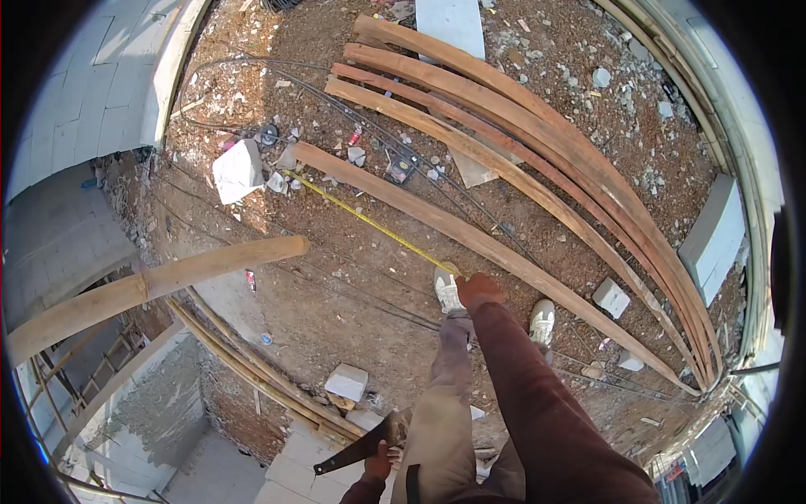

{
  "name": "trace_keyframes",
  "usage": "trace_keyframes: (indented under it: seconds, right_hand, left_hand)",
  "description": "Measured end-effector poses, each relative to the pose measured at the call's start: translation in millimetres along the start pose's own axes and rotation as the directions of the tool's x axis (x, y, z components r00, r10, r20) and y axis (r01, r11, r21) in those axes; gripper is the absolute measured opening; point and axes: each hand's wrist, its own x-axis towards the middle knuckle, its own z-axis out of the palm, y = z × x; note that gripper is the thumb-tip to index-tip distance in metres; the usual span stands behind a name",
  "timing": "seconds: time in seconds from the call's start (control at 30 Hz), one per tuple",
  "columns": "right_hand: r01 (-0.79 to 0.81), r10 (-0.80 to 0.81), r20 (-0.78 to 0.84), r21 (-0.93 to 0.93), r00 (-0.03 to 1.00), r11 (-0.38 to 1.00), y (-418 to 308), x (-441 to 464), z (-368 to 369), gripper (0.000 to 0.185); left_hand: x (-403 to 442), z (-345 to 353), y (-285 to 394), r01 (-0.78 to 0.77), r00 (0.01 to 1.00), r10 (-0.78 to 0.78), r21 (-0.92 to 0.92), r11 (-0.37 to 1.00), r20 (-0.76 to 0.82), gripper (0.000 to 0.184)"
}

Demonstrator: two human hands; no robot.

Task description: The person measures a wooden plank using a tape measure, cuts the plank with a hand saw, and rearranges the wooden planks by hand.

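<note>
My right hand (480, 291) is closed at the near end of a yellow tape measure (369, 217), above my left shoe. The tape's case is hidden in my fingers. Its blade runs out to the upper left, beside a long wooden plank (437, 220) on the ground, and reaches near the plank's far end. Low in the view, my left hand (382, 460) grips a handsaw (357, 449), whose dark blade points to the lower left beside my leg.
Several more planks (504, 113) lie side by side to the upper right. White blocks (238, 171) and rubble are scattered about, with dark cables (361, 113) across the dirt. A round wooden pole (210, 267) juts in from the left, above a lower pit (210, 466) edged with bamboo poles.
</note>
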Motion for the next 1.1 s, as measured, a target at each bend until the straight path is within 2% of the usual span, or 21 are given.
trace_keyframes:
  seconds: [0.07, 0.17, 0.27, 0.33, 0.53, 0.6, 0.7, 0.77, 0.87, 0.93, 1.0, 1.1]
  right_hand:
    - [0.018, -0.018, 0.002, 0.003, 1.000, 1.000, -6, 3, 5, 0.063]
    - [0.051, -0.050, -0.042, 0.032, 0.998, 0.998, 5, 5, 15, 0.061]
    - [0.111, -0.104, -0.107, 0.059, 0.989, 0.992, 34, 11, 24, 0.058]
    - [0.144, -0.132, -0.146, 0.073, 0.980, 0.987, 61, 10, 27, 0.056]
    - [0.202, -0.146, -0.266, 0.193, 0.953, 0.960, 156, -4, 34, 0.050]
    - [0.200, -0.119, -0.292, 0.266, 0.949, 0.943, 183, -4, 34, 0.049]
    - [0.216, -0.105, -0.313, 0.345, 0.944, 0.914, 220, 28, 35, 0.049]
    - [0.281, -0.145, -0.377, 0.337, 0.915, 0.898, 237, 78, 40, 0.049]
    - [0.337, -0.204, -0.390, 0.310, 0.898, 0.889, 244, 160, 33, 0.056]
    - [0.311, -0.229, -0.302, 0.260, 0.925, 0.914, 242, 208, 28, 0.061]
    - [0.280, -0.246, -0.163, 0.236, 0.955, 0.930, 245, 238, 36, 0.065]
    - [0.271, -0.226, -0.187, 0.273, 0.956, 0.923, 242, 231, 45, 0.065]
  left_hand:
    - [-8, 2, 6, 0.031, 1.000, -0.031, 0.063, 0.998, 0.004, 0.062]
    - [-5, 6, 11, -0.009, 0.999, 0.003, 0.175, 0.985, 0.034, 0.074]
    - [-15, 10, 47, -0.171, 0.980, 0.199, 0.565, 0.807, 0.012, 0.088]
    - [0, 10, 54, -0.170, 0.981, 0.192, 0.601, 0.781, 0.028, 0.095]
    - [15, 9, 90, -0.358, 0.927, 0.357, 0.562, 0.746, 0.117, 0.075]
    - [19, 9, 103, -0.228, 0.965, 0.255, 0.668, 0.708, 0.059, 0.073]
    - [10, 21, 125, -0.064, 0.993, 0.112, 0.717, 0.694, -0.020, 0.068]
    - [21, 23, 127, -0.046, 0.997, 0.082, 0.749, 0.660, -0.011, 0.067]
    - [17, 51, 125, -0.346, 0.908, 0.417, 0.630, 0.695, 0.038, 0.061]
    - [42, 39, 94, -0.455, 0.839, 0.536, 0.656, 0.603, 0.090, 0.056]
    - [47, 30, 78, -0.466, 0.833, 0.545, 0.654, 0.595, 0.098, 0.053]
    - [39, 28, 75, -0.362, 0.905, 0.424, 0.588, 0.723, 0.036, 0.052]
